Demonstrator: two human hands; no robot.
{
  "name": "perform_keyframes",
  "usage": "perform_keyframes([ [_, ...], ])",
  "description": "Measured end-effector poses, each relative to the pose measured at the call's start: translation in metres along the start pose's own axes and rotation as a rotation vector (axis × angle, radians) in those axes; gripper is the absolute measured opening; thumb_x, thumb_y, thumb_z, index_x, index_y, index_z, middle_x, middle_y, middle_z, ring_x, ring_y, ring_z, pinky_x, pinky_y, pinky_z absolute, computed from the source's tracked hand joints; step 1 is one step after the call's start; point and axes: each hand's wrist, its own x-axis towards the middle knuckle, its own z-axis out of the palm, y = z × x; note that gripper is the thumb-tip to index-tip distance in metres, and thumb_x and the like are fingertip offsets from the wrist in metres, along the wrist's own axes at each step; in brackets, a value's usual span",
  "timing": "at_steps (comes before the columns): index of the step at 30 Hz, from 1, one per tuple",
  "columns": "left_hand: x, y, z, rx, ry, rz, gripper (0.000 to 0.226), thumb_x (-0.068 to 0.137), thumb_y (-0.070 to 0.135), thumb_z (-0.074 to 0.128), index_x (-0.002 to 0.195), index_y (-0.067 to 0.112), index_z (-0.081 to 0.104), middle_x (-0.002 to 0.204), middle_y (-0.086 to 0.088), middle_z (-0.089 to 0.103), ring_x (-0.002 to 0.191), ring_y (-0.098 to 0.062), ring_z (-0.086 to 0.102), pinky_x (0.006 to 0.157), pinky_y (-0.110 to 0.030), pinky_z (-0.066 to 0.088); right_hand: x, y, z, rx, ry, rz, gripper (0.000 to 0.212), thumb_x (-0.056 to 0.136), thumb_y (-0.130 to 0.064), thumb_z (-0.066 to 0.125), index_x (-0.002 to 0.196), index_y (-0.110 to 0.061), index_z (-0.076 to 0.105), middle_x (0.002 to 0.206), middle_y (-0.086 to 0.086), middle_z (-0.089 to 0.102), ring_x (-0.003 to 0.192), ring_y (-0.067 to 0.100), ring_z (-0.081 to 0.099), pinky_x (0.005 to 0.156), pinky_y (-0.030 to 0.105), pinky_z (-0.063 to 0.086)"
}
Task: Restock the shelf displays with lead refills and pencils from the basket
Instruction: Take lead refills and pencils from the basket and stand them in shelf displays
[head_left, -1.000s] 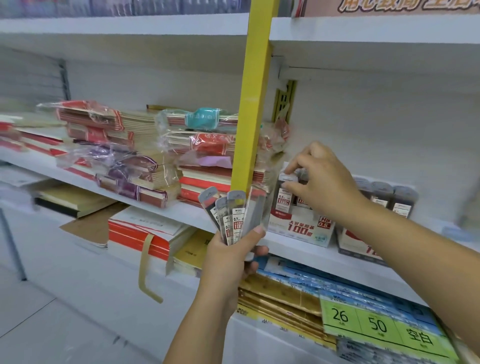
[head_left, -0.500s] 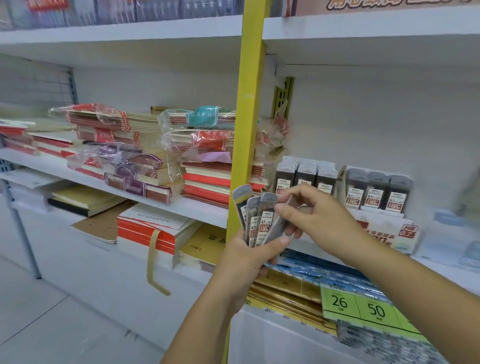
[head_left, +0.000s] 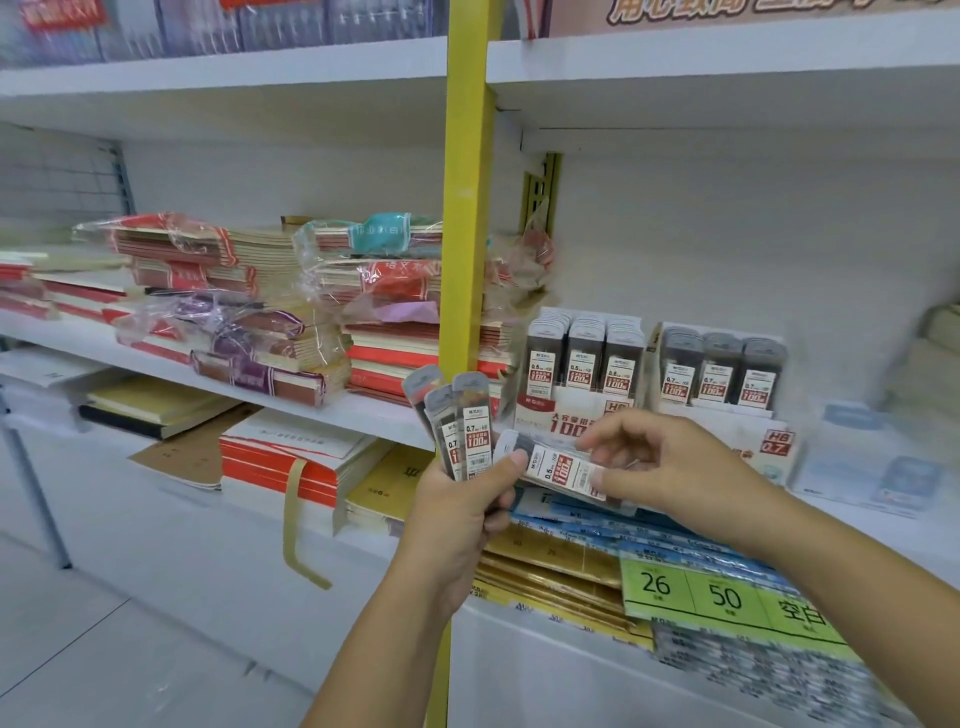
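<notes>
My left hand grips a fan of grey lead refill packs, their tops pointing up, in front of the yellow shelf post. My right hand pinches one 0.5 refill pack lying sideways; its left end still sits under my left thumb. Behind the hands, on the middle shelf, stand a 0.5 display box and, to its right, a 0.7 display box, each with three front rows of packs. No basket or pencils are in view.
A yellow upright post splits the shelving. Wrapped notebook stacks fill the middle shelf on the left. Below lie red-and-white books, gold packs and green price tags. A pale blue box stands to the right.
My right hand left the 0.5 display box, came down to the fan and drew one pack out sideways. The view shifted so both display boxes now show.
</notes>
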Motion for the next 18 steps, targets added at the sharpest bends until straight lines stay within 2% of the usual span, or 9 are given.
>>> perform_keyframes([
  [3, 0.002, 0.003, -0.001, 0.12, 0.019, 0.047, 0.01, 0.087, 0.01, 0.074, 0.092, 0.016, 0.067, 0.077, -0.001, 0.066, 0.055, -0.006, 0.046, 0.045, -0.017, 0.037, 0.003, -0.008, 0.003, -0.049, 0.022, -0.056, 0.022, 0.08, -0.028, 0.076, 0.096, -0.04, 0.068, 0.092, -0.024, 0.067, 0.082, -0.002, 0.064, 0.071, 0.015, 0.054],
  [5, 0.003, 0.006, -0.001, 0.159, 0.022, 0.057, 0.012, 0.087, 0.011, 0.075, 0.094, 0.017, 0.066, 0.076, 0.0, 0.063, 0.055, -0.006, 0.045, 0.046, -0.017, 0.038, 0.008, -0.013, 0.007, -0.032, -0.009, -0.061, 0.032, 0.082, -0.022, 0.075, 0.106, -0.041, 0.065, 0.094, -0.021, 0.065, 0.08, 0.005, 0.065, 0.072, 0.023, 0.058],
  [7, 0.003, 0.007, -0.001, 0.158, 0.001, 0.049, 0.011, 0.088, 0.013, 0.074, 0.095, 0.017, 0.066, 0.074, 0.001, 0.062, 0.055, -0.006, 0.046, 0.046, -0.017, 0.038, 0.012, -0.018, 0.011, -0.133, -0.136, -0.045, 0.05, 0.086, -0.015, 0.07, 0.122, -0.046, 0.055, 0.098, -0.016, 0.061, 0.078, 0.009, 0.065, 0.07, 0.032, 0.06],
  [9, 0.003, 0.008, 0.0, 0.144, -0.026, 0.019, 0.012, 0.091, 0.021, 0.07, 0.102, 0.017, 0.067, 0.076, 0.001, 0.062, 0.057, -0.007, 0.047, 0.047, -0.018, 0.038, 0.017, -0.024, 0.007, -0.23, -0.229, -0.067, 0.061, 0.089, -0.009, 0.064, 0.128, -0.052, 0.045, 0.097, -0.018, 0.057, 0.078, 0.005, 0.064, 0.065, 0.03, 0.059],
  [11, 0.006, 0.008, 0.0, 0.115, -0.011, -0.028, 0.015, 0.094, 0.025, 0.067, 0.107, 0.016, 0.065, 0.08, -0.001, 0.06, 0.058, -0.007, 0.048, 0.048, -0.019, 0.038, 0.024, -0.034, -0.004, -0.164, -0.119, -0.122, 0.062, 0.088, -0.005, 0.062, 0.119, -0.055, 0.044, 0.098, -0.016, 0.06, 0.079, 0.0, 0.066, 0.058, 0.022, 0.057],
  [14, 0.009, 0.008, -0.002, 0.02, 0.026, -0.106, 0.02, 0.095, 0.015, 0.062, 0.114, 0.019, 0.062, 0.073, 0.002, 0.062, 0.057, -0.008, 0.052, 0.048, -0.021, 0.038, 0.042, -0.049, -0.021, 0.069, 0.229, -0.228, 0.053, 0.085, -0.006, 0.068, 0.103, -0.048, 0.043, 0.099, -0.007, 0.068, 0.08, 0.005, 0.07, 0.058, 0.023, 0.058],
  [16, 0.01, 0.01, -0.003, 0.005, 0.031, -0.108, 0.023, 0.095, 0.013, 0.059, 0.117, 0.019, 0.061, 0.075, 0.002, 0.063, 0.057, -0.008, 0.053, 0.048, -0.02, 0.04, 0.054, -0.053, -0.022, -0.01, 0.398, -0.349, 0.045, 0.087, -0.009, 0.069, 0.101, -0.04, 0.039, 0.093, -0.008, 0.069, 0.078, 0.001, 0.068, 0.058, 0.016, 0.055],
  [18, 0.01, 0.011, -0.004, 0.019, 0.033, -0.085, 0.02, 0.097, 0.014, 0.057, 0.116, 0.02, 0.061, 0.087, -0.003, 0.061, 0.06, -0.008, 0.055, 0.051, -0.021, 0.041, 0.064, -0.052, -0.015, -0.184, 0.448, -0.4, 0.042, 0.089, -0.014, 0.066, 0.104, -0.036, 0.035, 0.089, -0.009, 0.067, 0.072, -0.002, 0.065, 0.056, 0.013, 0.052],
])
